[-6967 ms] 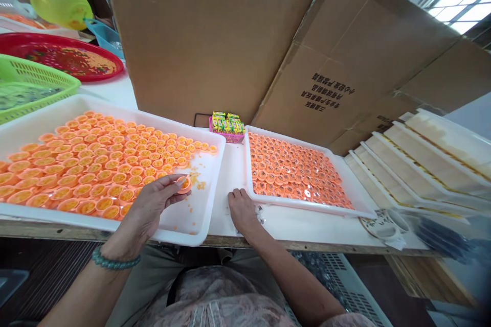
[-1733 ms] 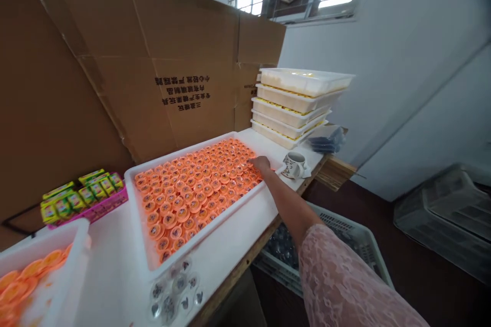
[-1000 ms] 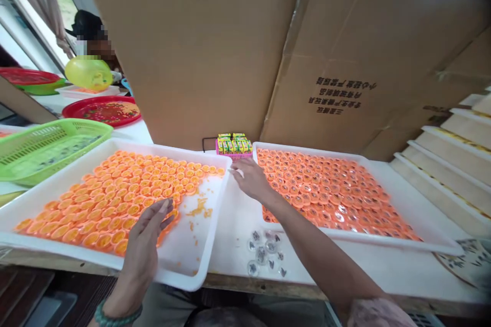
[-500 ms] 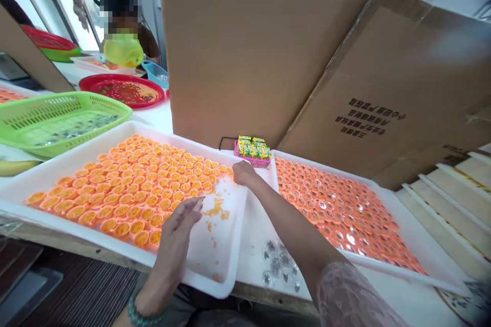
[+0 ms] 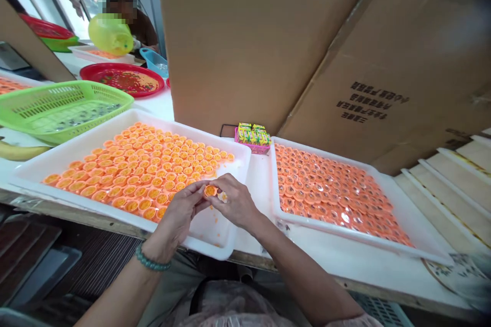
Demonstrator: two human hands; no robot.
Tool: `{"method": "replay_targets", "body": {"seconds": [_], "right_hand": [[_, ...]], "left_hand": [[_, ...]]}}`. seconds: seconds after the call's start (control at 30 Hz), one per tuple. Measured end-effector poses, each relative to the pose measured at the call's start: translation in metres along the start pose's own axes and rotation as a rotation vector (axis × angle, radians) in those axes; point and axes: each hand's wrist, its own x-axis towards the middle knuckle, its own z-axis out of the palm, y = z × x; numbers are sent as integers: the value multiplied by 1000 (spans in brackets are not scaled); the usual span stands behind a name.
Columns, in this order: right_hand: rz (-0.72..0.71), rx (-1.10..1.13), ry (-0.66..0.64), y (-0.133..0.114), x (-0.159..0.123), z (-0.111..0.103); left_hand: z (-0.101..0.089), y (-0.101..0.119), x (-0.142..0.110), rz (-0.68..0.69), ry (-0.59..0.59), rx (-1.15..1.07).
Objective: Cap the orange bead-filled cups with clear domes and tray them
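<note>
A small round orange cup (image 5: 210,191) with yellow bits inside is held between both hands, just above the right end of a white tray (image 5: 240,161). My left hand (image 5: 183,209) pinches its left side between thumb and fingertips. From the other side my right hand (image 5: 237,199) closes on it with thumb and forefinger. A small pale, partly see-through piece (image 5: 222,196) shows by my right thumb; what it is I cannot tell. Many similar orange cups (image 5: 141,173) with yellow bits stand in rows in the tray, left of my hands.
On the right lies a second white tray (image 5: 274,199) of orange cups with clear, dark-specked tops (image 5: 326,194). A pink basket (image 5: 258,149) of yellow-green packets stands before cardboard (image 5: 249,46). A green basket (image 5: 42,107) and red tray (image 5: 86,69) are left; a person (image 5: 143,30) sits beyond.
My right hand has come back from the tray's far right corner to meet my left hand. The orange cup now shows between them. My view has tipped downward slightly.
</note>
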Motion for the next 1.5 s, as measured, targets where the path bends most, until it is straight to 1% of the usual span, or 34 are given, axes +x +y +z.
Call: {"method": "replay_targets", "body": {"seconds": [0.23, 0.33, 0.47, 0.57, 0.7, 0.9, 0.97, 1.1, 1.2, 1.37, 1.43, 1.5], "right_hand": [[64, 5, 167, -3, -23, 6], [101, 25, 209, -6, -32, 8], [162, 106, 249, -8, -38, 9], [203, 132, 257, -9, -40, 11], [240, 113, 241, -11, -39, 11], [282, 114, 232, -15, -40, 7], [266, 143, 232, -16, -39, 4], [174, 212, 200, -16, -36, -1], [106, 130, 172, -11, -32, -3], [-21, -51, 70, -4, -29, -9], [-29, -49, 80, -4, -30, -10], [6, 5, 128, -4, -31, -8]], "left_hand": [[1, -1, 0, -73, -89, 140], [3, -2, 0, -87, -84, 221], [3, -3, 0, -71, -66, 285], [2, -3, -1, -91, -71, 250], [1, -2, -3, -104, -112, 202], [-2, -1, -3, -125, -158, 169], [-3, 0, -3, -116, -178, 151], [-1, 2, -3, -109, -206, 141], [0, 3, -3, -119, -184, 158], [2, 4, -3, -151, -149, 190], [2, 4, -4, -157, -149, 194], [2, 4, -4, -157, -156, 197]]}}
